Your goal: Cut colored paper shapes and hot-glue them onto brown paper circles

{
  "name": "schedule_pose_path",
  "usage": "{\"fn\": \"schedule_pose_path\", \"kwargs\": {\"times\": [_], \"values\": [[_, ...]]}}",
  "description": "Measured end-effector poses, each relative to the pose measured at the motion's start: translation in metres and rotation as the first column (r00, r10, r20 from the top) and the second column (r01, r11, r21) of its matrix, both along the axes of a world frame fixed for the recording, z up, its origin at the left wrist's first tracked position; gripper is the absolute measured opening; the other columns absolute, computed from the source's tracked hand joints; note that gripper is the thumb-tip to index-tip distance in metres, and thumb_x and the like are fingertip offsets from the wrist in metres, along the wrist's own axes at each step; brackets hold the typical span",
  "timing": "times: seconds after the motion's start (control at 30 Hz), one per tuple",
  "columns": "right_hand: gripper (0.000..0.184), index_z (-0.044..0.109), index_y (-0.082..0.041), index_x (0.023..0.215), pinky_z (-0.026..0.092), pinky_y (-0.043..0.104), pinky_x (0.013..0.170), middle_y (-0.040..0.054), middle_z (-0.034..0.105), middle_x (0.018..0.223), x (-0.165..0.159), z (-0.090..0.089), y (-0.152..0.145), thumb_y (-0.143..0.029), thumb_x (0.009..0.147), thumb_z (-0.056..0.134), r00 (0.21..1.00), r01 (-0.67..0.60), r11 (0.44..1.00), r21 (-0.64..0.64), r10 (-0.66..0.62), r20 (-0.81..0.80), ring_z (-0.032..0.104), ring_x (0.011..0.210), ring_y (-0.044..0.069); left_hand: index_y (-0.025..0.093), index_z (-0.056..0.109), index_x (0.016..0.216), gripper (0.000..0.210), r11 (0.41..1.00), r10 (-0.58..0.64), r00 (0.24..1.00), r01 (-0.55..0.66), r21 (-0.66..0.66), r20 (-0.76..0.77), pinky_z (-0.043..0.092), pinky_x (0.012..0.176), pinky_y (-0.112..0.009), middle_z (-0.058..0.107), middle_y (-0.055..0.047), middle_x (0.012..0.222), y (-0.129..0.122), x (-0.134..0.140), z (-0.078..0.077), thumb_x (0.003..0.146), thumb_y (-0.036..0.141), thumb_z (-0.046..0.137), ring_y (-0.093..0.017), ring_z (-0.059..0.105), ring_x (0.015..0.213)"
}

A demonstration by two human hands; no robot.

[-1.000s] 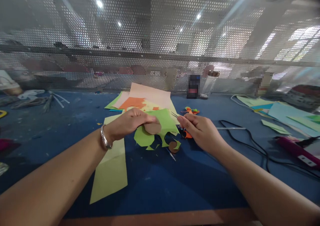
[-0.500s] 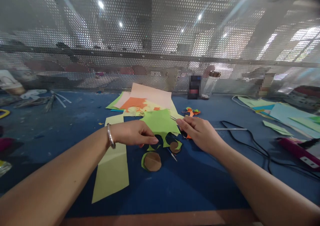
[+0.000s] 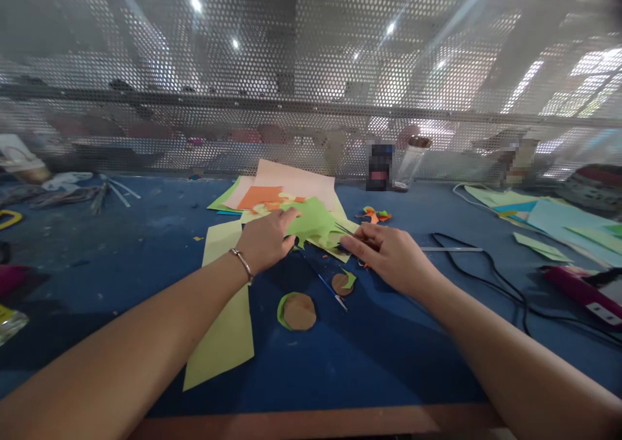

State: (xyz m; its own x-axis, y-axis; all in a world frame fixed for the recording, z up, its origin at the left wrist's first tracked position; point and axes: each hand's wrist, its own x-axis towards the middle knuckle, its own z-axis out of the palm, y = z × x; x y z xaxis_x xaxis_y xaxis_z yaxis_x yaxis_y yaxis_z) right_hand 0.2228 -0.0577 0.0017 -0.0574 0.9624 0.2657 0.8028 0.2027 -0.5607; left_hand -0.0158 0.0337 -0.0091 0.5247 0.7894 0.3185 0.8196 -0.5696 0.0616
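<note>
My left hand (image 3: 266,240) is at the left edge of a cut sheet of light green paper (image 3: 315,218), its thumb and forefinger spread apart. My right hand (image 3: 389,252) grips small scissors (image 3: 346,229), their thin blades pointing left towards the green sheet; the handles are mostly hidden in my fingers. Closer to me lies a brown disc (image 3: 300,312) over a green piece (image 3: 282,312). A smaller brown disc (image 3: 341,285) has a green scrap (image 3: 349,278) on it. Beside it lies a slim blue pen-like stick (image 3: 324,283).
A pale yellow strip (image 3: 221,343) lies under my left forearm. Pink (image 3: 296,181) and orange sheets (image 3: 260,197) are stacked behind. To the right are a black cable (image 3: 495,278), a magenta tool (image 3: 573,291) and more paper (image 3: 558,220). Perforated metal (image 3: 311,70) closes off the back.
My left hand has moved up and away from me, its fingers now apart. The green sheet has shifted back onto the stack, uncovering more of the blue stick. My right hand has barely moved.
</note>
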Motion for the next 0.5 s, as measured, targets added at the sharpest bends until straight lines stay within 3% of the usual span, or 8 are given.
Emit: {"fn": "schedule_pose_path", "kwargs": {"times": [0.07, 0.13, 0.23, 0.37, 0.5], "values": [[0.043, 0.057, -0.022, 0.076, 0.031, 0.027, 0.055, -0.0031, 0.054, 0.062, 0.000, -0.003, 0.001, -0.062, 0.089, 0.060, 0.999, -0.040, 0.998, -0.050, 0.041, 0.027, 0.050, 0.058, 0.014, 0.020, 0.069, 0.107, 0.023, 1.000, 0.012, 1.000, -0.012, 0.003, 0.010, 0.046, 0.074, -0.033, 0.069, -0.010, 0.106, 0.007, -0.004, 0.000, 0.093, 0.030, 0.053, -0.025, 0.065, 0.091], [0.034, 0.060, -0.021, 0.080, 0.031, 0.027, 0.056, -0.0016, 0.058, 0.066, 0.000, -0.005, 0.001, -0.054, 0.087, 0.065, 0.989, -0.100, 0.987, -0.122, 0.112, 0.097, 0.052, 0.060, 0.015, 0.021, 0.070, 0.093, 0.021, 1.000, 0.022, 0.999, -0.022, 0.003, 0.035, 0.045, 0.075, -0.033, 0.070, -0.009, 0.099, 0.014, -0.007, 0.001, 0.093, 0.031, 0.052, -0.024, 0.065, 0.092], [0.025, 0.066, -0.021, 0.086, 0.031, 0.028, 0.056, 0.0007, 0.063, 0.071, -0.003, -0.005, -0.002, -0.045, 0.085, 0.069, 0.959, -0.150, 0.962, -0.229, 0.198, 0.203, 0.055, 0.064, 0.016, 0.021, 0.069, 0.104, 0.021, 0.999, 0.044, 0.993, -0.044, 0.001, 0.105, 0.046, 0.075, -0.032, 0.071, -0.007, 0.094, 0.022, -0.014, 0.000, 0.089, 0.027, 0.055, -0.024, 0.066, 0.091], [0.025, 0.070, -0.021, 0.097, 0.031, 0.028, 0.056, 0.0028, 0.067, 0.079, -0.004, -0.005, -0.003, -0.040, 0.082, 0.072, 0.947, -0.192, 0.932, -0.308, 0.258, 0.189, 0.058, 0.067, 0.018, 0.020, 0.072, 0.103, 0.023, 0.997, 0.057, 0.966, -0.042, -0.062, 0.253, 0.048, 0.080, -0.031, 0.074, -0.006, 0.097, 0.032, -0.024, -0.004, 0.086, 0.026, 0.057, -0.023, 0.067, 0.088], [0.030, 0.067, -0.020, 0.103, 0.033, 0.027, 0.056, 0.0014, 0.065, 0.076, -0.002, -0.006, -0.002, -0.038, 0.081, 0.073, 0.949, -0.211, 0.917, -0.338, 0.276, 0.154, 0.056, 0.065, 0.017, 0.020, 0.073, 0.107, 0.028, 0.991, 0.127, 0.948, -0.110, -0.075, 0.291, 0.043, 0.098, -0.039, 0.074, -0.012, 0.110, 0.045, -0.034, -0.009, 0.084, 0.031, 0.061, -0.029, 0.065, 0.103]]}}
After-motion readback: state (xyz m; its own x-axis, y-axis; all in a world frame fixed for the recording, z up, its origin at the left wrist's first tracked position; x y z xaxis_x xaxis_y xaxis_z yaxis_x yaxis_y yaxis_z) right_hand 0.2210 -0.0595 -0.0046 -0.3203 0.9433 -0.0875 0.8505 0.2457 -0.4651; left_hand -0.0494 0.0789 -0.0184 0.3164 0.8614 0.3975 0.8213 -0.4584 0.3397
